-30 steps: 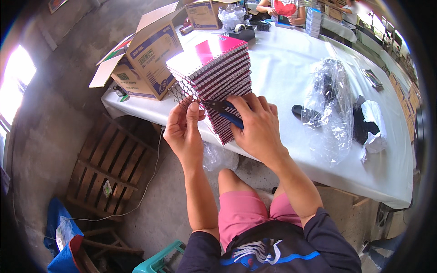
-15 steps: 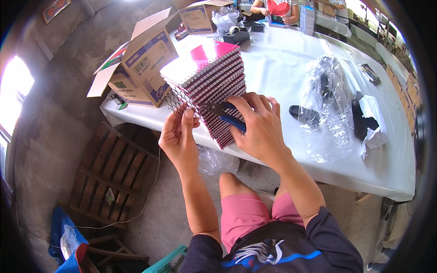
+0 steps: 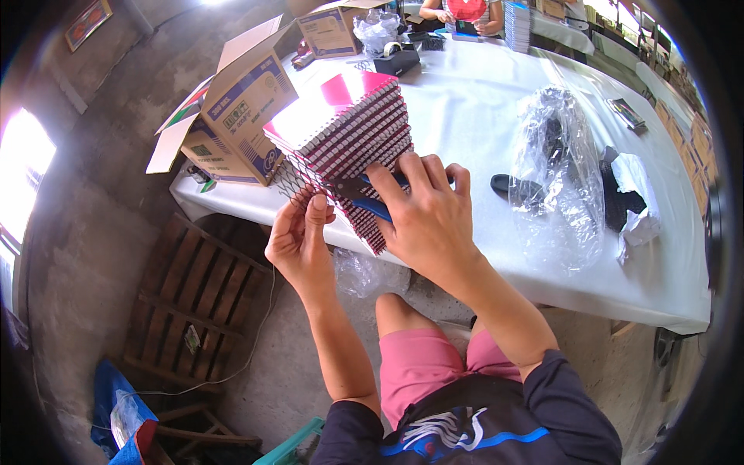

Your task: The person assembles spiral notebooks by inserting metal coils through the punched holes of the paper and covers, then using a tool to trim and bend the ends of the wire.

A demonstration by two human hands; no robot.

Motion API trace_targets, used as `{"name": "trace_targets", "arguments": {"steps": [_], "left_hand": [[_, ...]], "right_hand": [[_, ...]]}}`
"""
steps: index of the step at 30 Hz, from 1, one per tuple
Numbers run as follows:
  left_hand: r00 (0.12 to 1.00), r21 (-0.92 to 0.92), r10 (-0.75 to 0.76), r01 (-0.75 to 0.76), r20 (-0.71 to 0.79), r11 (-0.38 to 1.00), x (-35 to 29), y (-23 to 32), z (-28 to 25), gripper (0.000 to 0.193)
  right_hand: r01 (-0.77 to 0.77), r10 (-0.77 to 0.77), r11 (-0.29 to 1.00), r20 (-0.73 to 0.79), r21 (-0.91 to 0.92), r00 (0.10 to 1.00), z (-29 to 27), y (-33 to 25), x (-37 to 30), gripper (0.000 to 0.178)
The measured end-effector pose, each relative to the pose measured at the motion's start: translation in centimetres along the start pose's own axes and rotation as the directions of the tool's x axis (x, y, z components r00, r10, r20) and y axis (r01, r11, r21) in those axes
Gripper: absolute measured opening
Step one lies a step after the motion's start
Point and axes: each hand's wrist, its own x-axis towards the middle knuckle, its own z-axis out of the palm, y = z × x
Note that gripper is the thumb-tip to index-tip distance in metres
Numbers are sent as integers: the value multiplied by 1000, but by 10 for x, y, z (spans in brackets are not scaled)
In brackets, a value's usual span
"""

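Note:
A tall stack of spiral-bound notebooks (image 3: 349, 139) with pink and white covers stands at the table's near edge, bound sides facing me. Dark wire coils (image 3: 290, 183) stick out past the stack's left corner. My left hand (image 3: 301, 242) pinches the end of a coil between thumb and fingers. Wrapped round the blue handles of a pair of pliers (image 3: 373, 208) is my right hand (image 3: 435, 221). The dark jaws point left, at the bound edges near my left fingertips. Whether they grip a wire is too small to tell.
An open cardboard box (image 3: 240, 116) stands left of the stack on the white-covered table (image 3: 465, 101). A tape dispenser (image 3: 397, 60) sits behind it. To the right lie a clear plastic bag (image 3: 554, 186) and a dark shoe-like object (image 3: 515, 188). Across the table a person (image 3: 465, 12) works.
The pliers and my right hand have shifted left, bringing the jaws closer to my left fingertips. My left hand keeps its pinch, slightly lower and further left.

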Motion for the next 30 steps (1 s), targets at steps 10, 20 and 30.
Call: {"name": "trace_targets", "arguments": {"steps": [10, 20, 30], "left_hand": [[999, 10, -8, 7, 35, 1000, 0, -1, -4, 19], [1000, 73, 24, -24, 9, 997, 0, -1, 2, 22], [999, 93, -11, 7, 44, 996, -2, 3, -1, 28]], "right_hand": [[-53, 38, 989, 108, 137, 993, -2, 1, 1, 44], [-76, 31, 953, 153, 295, 988, 13, 16, 5, 29], [-13, 9, 989, 30, 148, 1000, -11, 14, 10, 44]]}}
